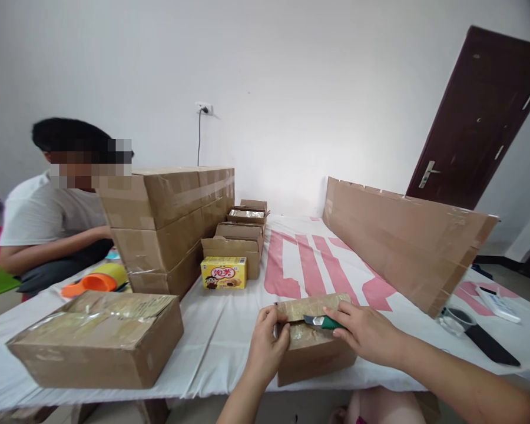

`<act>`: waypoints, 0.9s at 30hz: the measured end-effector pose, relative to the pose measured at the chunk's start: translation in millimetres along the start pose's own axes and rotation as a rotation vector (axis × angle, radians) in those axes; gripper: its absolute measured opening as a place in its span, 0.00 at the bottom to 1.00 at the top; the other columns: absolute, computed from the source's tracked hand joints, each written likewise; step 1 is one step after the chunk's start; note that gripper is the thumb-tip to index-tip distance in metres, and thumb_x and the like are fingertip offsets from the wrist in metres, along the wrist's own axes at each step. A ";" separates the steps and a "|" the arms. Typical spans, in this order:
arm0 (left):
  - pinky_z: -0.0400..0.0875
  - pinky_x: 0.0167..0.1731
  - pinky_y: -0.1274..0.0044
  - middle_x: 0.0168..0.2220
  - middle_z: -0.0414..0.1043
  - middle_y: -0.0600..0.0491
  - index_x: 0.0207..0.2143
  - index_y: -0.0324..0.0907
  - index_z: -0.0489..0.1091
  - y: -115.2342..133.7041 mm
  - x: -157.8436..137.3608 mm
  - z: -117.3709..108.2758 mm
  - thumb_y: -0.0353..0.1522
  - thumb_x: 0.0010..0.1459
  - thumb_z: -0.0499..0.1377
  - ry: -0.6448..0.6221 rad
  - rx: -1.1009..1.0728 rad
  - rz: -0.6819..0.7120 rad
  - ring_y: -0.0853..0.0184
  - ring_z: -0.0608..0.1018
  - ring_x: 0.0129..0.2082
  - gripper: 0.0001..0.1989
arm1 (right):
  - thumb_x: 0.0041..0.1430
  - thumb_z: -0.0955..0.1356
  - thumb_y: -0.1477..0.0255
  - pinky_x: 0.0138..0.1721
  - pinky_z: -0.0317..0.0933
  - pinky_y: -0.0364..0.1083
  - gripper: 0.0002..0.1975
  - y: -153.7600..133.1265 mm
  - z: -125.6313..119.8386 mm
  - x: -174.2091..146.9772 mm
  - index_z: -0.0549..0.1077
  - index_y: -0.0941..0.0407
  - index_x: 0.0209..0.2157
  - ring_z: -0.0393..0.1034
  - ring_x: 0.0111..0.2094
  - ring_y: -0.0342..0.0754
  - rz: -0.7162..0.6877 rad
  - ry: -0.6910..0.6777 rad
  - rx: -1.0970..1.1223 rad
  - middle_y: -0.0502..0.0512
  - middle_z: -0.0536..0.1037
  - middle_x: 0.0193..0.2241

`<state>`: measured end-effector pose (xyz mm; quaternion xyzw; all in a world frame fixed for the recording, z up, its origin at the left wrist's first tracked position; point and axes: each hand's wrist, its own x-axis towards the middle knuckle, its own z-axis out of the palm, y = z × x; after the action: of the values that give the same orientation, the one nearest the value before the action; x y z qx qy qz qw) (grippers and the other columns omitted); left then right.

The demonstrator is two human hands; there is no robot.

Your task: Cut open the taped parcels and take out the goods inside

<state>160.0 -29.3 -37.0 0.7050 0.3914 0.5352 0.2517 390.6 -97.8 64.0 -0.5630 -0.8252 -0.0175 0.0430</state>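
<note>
So I've got a small cardboard box (317, 360) right in front of me, near the front edge of the cloth-covered table (229, 341), and both my hands are on the job. My right hand (367, 333) is clamped on a green utility knife (329, 323), thumb on the near side, fingers on the far side. The blade points left, lying along the gap between the back top flap (311, 307) and the rest of the top, with its tip near my left fingers.

My left hand (268, 337) is at the box's left end, fingers bent over the corner by the flap and thumb just below them. They're touching the cardboard, but honestly I can't tell if they're pinching the flap or just pressing on it. So the box sits between my two hands, left fingers at one end, knife fingers over toward the right.

Beyond my left hand there's a yellow snack box (224, 272) standing in front of some open cartons (242, 238). A bigger taped carton (92, 353) sits well apart on my left, with a tall stack of boxes (172, 229) behind it. Someone in a white shirt (48, 212) is beside that stack.
</note>
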 end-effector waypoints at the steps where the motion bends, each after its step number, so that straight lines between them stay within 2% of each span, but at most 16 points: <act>1: 0.70 0.41 0.69 0.35 0.67 0.50 0.30 0.43 0.66 0.8 0.4 -0.5 0.28 0.53 0.54 -0.008 0.005 0.000 0.62 0.74 0.39 0.03 | 0.65 0.61 0.67 0.39 0.66 0.48 0.21 -1.6 0.0 1.1 0.65 0.49 0.59 0.73 0.39 0.51 0.014 -0.012 0.009 0.57 0.74 0.44; 5: 0.70 0.40 0.70 0.35 0.67 0.51 0.29 0.43 0.65 2.9 2.0 -1.3 0.26 0.51 0.53 -0.017 0.025 -0.001 0.62 0.73 0.39 0.04 | 0.65 0.61 0.66 0.37 0.66 0.47 0.21 -6.5 3.8 4.7 0.65 0.50 0.58 0.73 0.39 0.51 0.046 -0.018 0.020 0.57 0.75 0.43; 16: 0.71 0.39 0.70 0.33 0.67 0.51 0.28 0.43 0.66 6.1 4.1 -4.4 0.25 0.49 0.53 -0.016 0.043 0.013 0.62 0.73 0.37 0.05 | 0.64 0.62 0.69 0.35 0.65 0.48 0.22 -18.7 23.8 11.9 0.62 0.50 0.60 0.73 0.34 0.50 0.078 0.089 -0.071 0.57 0.74 0.42; 22: 0.71 0.38 0.70 0.32 0.66 0.52 0.28 0.44 0.66 8.8 4.6 -7.2 0.25 0.49 0.53 -0.021 0.073 0.035 0.62 0.72 0.36 0.06 | 0.63 0.62 0.69 0.38 0.65 0.49 0.22 -22.3 33.6 14.0 0.63 0.50 0.59 0.72 0.38 0.52 0.104 0.147 -0.069 0.58 0.74 0.45; 27: 0.70 0.37 0.71 0.32 0.66 0.52 0.28 0.44 0.65 9.9 5.2 -7.5 0.25 0.48 0.53 -0.032 0.091 0.030 0.62 0.72 0.36 0.06 | 0.65 0.60 0.68 0.41 0.65 0.50 0.22 -23.5 26.1 17.9 0.65 0.52 0.59 0.73 0.40 0.53 0.139 0.091 0.045 0.60 0.75 0.46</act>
<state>156.3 -31.1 -24.2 0.7300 0.4008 0.5090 0.2176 360.9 -87.8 40.1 -0.6163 -0.7816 -0.0216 0.0940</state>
